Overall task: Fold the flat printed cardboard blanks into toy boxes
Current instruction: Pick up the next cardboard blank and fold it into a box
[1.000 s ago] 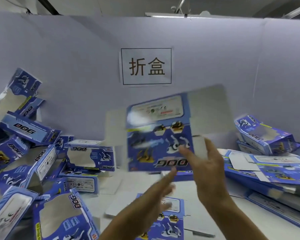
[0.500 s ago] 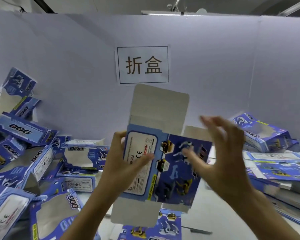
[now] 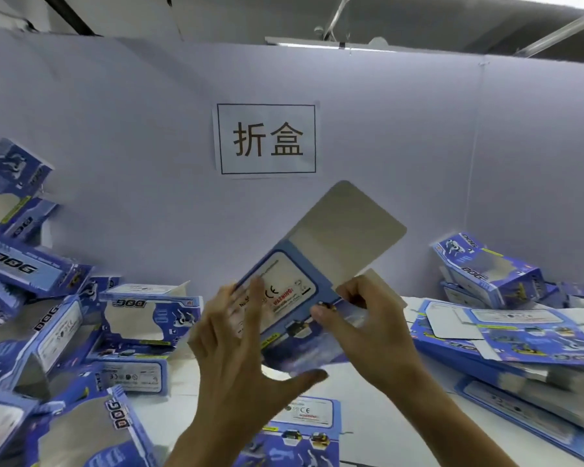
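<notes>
Below the wall sign (image 3: pixel 266 139), both hands lift a cardboard blank (image 3: pixel 294 291) above the table (image 3: pixel 351 382). Left hand (image 3: pixel 236 345) lies spread, fingers straight against its printed face; right hand (image 3: pixel 361 318) pinches its edge. Folded boxes (image 3: pixel 142 318) pile left of the sign, flat blanks (image 3: pixel 520 335) stack right.

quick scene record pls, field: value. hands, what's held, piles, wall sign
held item: cardboard blank, raised above the table, tilted, grey flap pointing up and right
left hand: fingers straight, spread against the blank's printed face
right hand: grip pinches the blank's right edge
folded boxes: pile at left, a few at right
flat blanks: stack at right, one more on the table near the bottom edge
wall sign: two printed characters in a frame
fold state: cannot tell, motion blur
</notes>
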